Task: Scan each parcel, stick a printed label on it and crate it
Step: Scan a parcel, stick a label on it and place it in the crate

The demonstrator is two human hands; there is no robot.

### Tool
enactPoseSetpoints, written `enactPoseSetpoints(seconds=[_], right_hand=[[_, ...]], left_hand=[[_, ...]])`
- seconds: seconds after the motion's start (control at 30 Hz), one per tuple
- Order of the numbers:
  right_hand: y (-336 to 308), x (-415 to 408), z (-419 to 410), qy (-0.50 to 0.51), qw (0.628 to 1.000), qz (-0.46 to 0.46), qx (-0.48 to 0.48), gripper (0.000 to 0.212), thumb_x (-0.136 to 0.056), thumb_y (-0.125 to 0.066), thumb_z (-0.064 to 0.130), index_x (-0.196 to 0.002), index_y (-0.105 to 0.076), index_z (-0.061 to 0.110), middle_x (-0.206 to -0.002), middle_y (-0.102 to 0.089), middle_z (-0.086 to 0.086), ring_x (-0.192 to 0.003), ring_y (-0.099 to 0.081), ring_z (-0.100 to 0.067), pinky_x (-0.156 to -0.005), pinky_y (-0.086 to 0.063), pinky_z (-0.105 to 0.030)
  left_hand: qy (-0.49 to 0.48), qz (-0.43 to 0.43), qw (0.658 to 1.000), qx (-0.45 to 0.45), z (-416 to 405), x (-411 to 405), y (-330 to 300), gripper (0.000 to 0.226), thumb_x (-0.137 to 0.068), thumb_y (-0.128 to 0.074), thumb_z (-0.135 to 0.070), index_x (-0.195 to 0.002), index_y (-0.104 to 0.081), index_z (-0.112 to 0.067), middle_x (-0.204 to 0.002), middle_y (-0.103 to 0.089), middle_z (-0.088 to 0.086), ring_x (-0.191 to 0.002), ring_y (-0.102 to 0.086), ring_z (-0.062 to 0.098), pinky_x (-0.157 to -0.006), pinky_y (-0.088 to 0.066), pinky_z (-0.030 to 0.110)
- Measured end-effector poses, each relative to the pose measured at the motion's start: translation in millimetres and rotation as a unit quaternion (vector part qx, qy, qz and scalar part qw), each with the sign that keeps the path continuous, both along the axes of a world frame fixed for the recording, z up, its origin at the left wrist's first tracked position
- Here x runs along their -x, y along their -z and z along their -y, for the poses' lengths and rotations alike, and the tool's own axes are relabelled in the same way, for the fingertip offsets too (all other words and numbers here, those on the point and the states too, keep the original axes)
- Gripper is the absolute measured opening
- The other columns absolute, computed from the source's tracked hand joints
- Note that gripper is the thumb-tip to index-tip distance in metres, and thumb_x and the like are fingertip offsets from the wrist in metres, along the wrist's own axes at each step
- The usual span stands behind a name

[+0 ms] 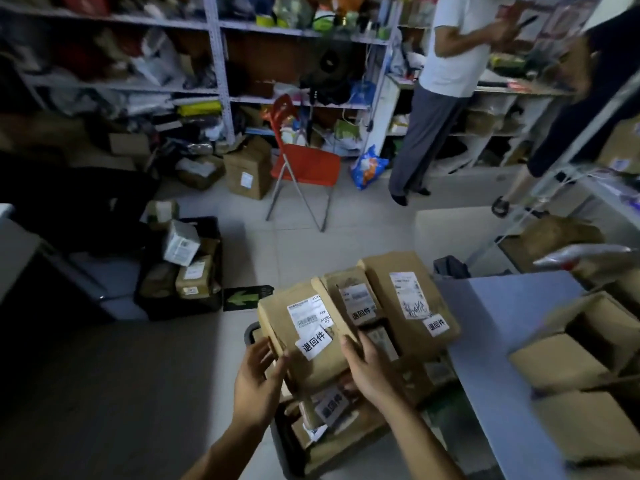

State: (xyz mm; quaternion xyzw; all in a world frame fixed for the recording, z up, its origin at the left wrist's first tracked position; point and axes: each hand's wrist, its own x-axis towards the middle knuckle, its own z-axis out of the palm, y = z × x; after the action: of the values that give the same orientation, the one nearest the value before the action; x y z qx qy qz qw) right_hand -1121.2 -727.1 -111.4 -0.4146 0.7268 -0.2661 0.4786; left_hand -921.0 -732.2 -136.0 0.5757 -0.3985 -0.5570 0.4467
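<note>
- Settling a labelled brown parcel (304, 344) onto the heap in the black crate (250, 332) is, I judge, the step in hand; the crate stands on the floor against the near-left corner of the blue table (502, 327).
- My left hand (258, 372) curls loosely at the parcel's left edge, fingertips touching the cardboard; I cannot tell whether it truly grips or only steadies.
- My right hand (365, 365) lies across the parcel's right edge, fingers nearly straight, pressing more than clasping.
- The parcel lies just ahead of both hands, its long axis running away from me and leaning a little left, its white sticker (313, 341) facing up near its near end.
- Two more stickered parcels (405, 299) lie beside it on the right, overlapping, toward the table's edge.
- Both hands are equally near; the right one covers the side where the neighbours crowd in, so it seems the one to guide any shift.
- Open cartons (571, 348) sit along the table's right edge, well apart from my hands.
- A second crate (180, 268) of parcels stands farther left on the floor.
</note>
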Motion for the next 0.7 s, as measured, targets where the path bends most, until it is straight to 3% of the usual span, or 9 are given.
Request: enactPoseSetpoints(seconds=[0.07,0.13,0.17,0.23,0.33,0.47,0.53,0.6,0.7], right_hand=[[8,4,1,-0.012,0.999,-0.035,0.008,0.064,-0.1,-0.042,0.056,-0.157,-0.024,0.032,-0.154,-0.034,0.007,-0.141,-0.042,-0.021,-0.083,-0.054,-0.014],[15,8,0,-0.016,0.999,-0.047,-0.002,0.076,-0.095,-0.042,0.065,-0.16,-0.018,0.031,-0.161,-0.03,0.001,-0.146,-0.035,-0.023,-0.11,-0.043,-0.037],[19,10,-1,-0.018,0.999,-0.041,-0.008,0.083,-0.09,-0.041,0.07,-0.16,-0.016,0.032,-0.163,-0.029,-0.001,-0.147,-0.033,-0.024,-0.115,-0.037,-0.045],[23,11,0,-0.015,0.999,-0.028,-0.013,0.084,-0.09,-0.042,0.07,-0.16,-0.016,0.031,-0.164,-0.028,-0.002,-0.148,-0.031,-0.024,-0.118,-0.032,-0.048],[25,13,4,-0.013,0.999,-0.031,0.001,0.071,-0.101,-0.044,0.055,-0.16,-0.019,0.023,-0.163,-0.029,-0.004,-0.149,-0.03,-0.024,-0.117,-0.029,-0.043],[23,10,4,-0.003,0.998,-0.057,0.017,0.071,-0.102,-0.044,0.053,-0.16,-0.019,0.021,-0.163,-0.031,-0.006,-0.147,-0.033,-0.028,-0.116,-0.031,-0.042],[20,9,2,0.008,0.992,-0.118,0.038,0.069,-0.101,-0.046,0.055,-0.158,-0.024,0.023,-0.159,-0.034,-0.007,-0.14,-0.043,-0.029,-0.107,-0.04,-0.043],[15,9,-3,0.02,0.981,-0.175,0.078,0.065,-0.099,-0.048,0.056,-0.154,-0.03,0.027,-0.154,-0.036,-0.007,-0.128,-0.052,-0.027,-0.086,-0.048,-0.036],[8,3,-11,0.05,0.966,-0.213,0.135,0.055,-0.099,-0.055,0.047,-0.147,-0.039,0.024,-0.152,-0.037,-0.008,-0.125,-0.049,-0.022,-0.076,-0.042,-0.027]], left_hand=[[0.012,0.005,1.0,-0.004,-1,5,2,0.076,-0.062,-0.079,-0.067,-0.128,-0.059,-0.034,-0.127,-0.067,-0.01,-0.119,-0.064,0.012,-0.1,-0.055,0.044],[0.024,0.004,1.0,-0.011,0,9,3,0.084,-0.062,-0.078,-0.071,-0.135,-0.057,-0.034,-0.131,-0.066,-0.011,-0.121,-0.063,0.011,-0.1,-0.054,0.044],[0.025,0.002,1.0,-0.012,0,9,5,0.085,-0.064,-0.078,-0.072,-0.136,-0.057,-0.034,-0.132,-0.066,-0.011,-0.121,-0.063,0.012,-0.1,-0.054,0.045],[0.034,-0.001,0.999,-0.013,1,9,6,0.082,-0.068,-0.077,-0.07,-0.139,-0.056,-0.034,-0.132,-0.066,-0.009,-0.122,-0.063,0.013,-0.1,-0.055,0.045],[0.042,0.002,0.999,-0.027,2,9,8,0.088,-0.072,-0.075,-0.072,-0.146,-0.05,-0.032,-0.136,-0.065,-0.005,-0.124,-0.063,0.014,-0.101,-0.054,0.045],[0.064,0.016,0.997,-0.038,3,10,8,0.077,-0.084,-0.068,-0.066,-0.15,-0.043,-0.038,-0.136,-0.064,-0.012,-0.123,-0.063,0.011,-0.1,-0.055,0.041],[0.071,0.012,0.997,-0.04,1,11,9,0.067,-0.092,-0.063,-0.056,-0.152,-0.037,-0.042,-0.137,-0.062,-0.016,-0.122,-0.063,0.008,-0.098,-0.056,0.038],[0.072,0.012,0.997,-0.037,-2,12,9,0.065,-0.093,-0.061,-0.053,-0.152,-0.034,-0.046,-0.139,-0.059,-0.016,-0.123,-0.061,0.008,-0.097,-0.056,0.037],[0.085,0.008,0.996,-0.038,-7,8,2,0.052,-0.093,-0.058,-0.046,-0.141,-0.041,-0.053,-0.133,-0.061,-0.017,-0.118,-0.064,0.007,-0.09,-0.058,0.031]])
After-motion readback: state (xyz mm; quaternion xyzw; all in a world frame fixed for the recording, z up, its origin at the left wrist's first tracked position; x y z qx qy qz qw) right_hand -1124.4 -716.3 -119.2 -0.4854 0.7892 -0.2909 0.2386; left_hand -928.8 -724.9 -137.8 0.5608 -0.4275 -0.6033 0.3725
